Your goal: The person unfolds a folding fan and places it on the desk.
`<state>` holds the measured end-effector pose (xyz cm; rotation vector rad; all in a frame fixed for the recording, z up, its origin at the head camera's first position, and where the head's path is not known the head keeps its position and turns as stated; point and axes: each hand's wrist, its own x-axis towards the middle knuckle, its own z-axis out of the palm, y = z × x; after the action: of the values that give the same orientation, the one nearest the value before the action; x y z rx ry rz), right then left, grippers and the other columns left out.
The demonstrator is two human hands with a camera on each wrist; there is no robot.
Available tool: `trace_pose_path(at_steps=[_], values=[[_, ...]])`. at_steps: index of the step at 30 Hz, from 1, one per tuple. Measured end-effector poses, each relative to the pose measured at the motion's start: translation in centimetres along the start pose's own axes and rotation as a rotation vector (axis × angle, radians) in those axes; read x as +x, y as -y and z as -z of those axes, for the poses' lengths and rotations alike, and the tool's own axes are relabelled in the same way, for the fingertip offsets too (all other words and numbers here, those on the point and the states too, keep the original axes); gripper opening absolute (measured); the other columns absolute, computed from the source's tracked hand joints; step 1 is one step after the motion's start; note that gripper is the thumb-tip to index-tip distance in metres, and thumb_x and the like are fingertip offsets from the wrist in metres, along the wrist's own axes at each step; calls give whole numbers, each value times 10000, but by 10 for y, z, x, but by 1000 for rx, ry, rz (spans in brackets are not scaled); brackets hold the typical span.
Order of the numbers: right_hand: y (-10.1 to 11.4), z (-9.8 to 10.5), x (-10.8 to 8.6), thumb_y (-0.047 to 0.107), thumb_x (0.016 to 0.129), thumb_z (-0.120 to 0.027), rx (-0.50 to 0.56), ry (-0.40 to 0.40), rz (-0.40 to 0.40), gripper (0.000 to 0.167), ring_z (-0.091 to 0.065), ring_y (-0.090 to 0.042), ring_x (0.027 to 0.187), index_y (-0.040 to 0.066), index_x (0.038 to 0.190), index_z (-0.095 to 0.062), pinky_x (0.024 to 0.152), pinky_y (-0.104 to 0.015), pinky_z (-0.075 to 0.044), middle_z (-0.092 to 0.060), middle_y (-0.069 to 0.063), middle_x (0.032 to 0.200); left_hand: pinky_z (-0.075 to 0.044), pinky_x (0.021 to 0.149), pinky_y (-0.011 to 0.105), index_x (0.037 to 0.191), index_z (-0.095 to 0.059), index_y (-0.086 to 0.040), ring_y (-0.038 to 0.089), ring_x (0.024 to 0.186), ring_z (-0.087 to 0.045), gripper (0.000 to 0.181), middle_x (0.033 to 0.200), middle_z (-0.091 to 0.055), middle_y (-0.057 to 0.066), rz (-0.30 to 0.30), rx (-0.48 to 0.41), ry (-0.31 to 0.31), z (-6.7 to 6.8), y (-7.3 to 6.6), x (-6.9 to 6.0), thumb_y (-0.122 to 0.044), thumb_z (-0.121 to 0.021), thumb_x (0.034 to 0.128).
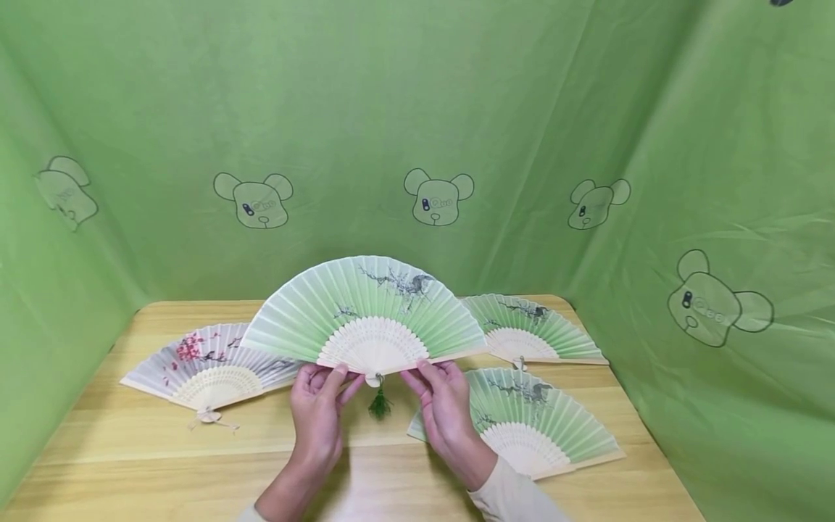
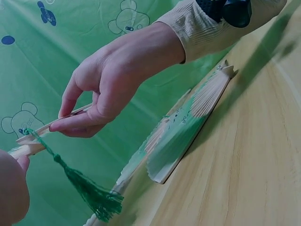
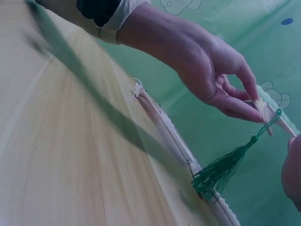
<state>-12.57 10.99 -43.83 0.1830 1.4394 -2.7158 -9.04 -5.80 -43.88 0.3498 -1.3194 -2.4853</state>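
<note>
A spread green-and-white folding fan (image 1: 300,304) with a dark branch print is held up above the table. My left hand (image 1: 316,413) pinches its pale ribs at the lower left, thumb in front. With thumb and fingers, my right hand (image 1: 450,413) grips the lower right end. From the pivot between the hands hangs a green tassel (image 1: 380,402), also plain in both wrist views. Behind my right hand lies a similar green fan (image 1: 554,413), partly covered by it. In the left wrist view, the right hand (image 2: 113,80) pinches the fan's pale edge.
A grey fan with red blossoms (image 1: 215,355) lies spread at the left, partly hidden by the raised fan. Another green fan (image 1: 541,326) lies at the back right. The wooden table (image 1: 163,471) is enclosed by green cloth walls (image 1: 391,109) printed with bear heads.
</note>
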Motion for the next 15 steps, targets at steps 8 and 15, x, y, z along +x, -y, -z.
trace_pose_path(at_steps=[8, 15], values=[[2, 3, 0, -69, 1012, -503, -10, 40, -8, 386, -722, -214, 1108, -95, 1382, -395, 1048, -310, -621, -610, -157, 1269, -663, 956, 428, 1279, -543, 13, 229, 914, -759, 262, 1165, -690, 150, -5, 1, 8, 4, -5, 2, -34, -595, 1027], [3, 5, 2, -66, 999, -530, -8, 22, 3, 438, -715, -202, 1059, -70, 1416, -398, 1005, -305, -646, -621, -140, 1253, -667, 945, 431, 1161, -557, 37, 224, 893, -764, 234, 1083, -708, 113, -24, 4, -18, 8, -11, 8, -155, -621, 1044]])
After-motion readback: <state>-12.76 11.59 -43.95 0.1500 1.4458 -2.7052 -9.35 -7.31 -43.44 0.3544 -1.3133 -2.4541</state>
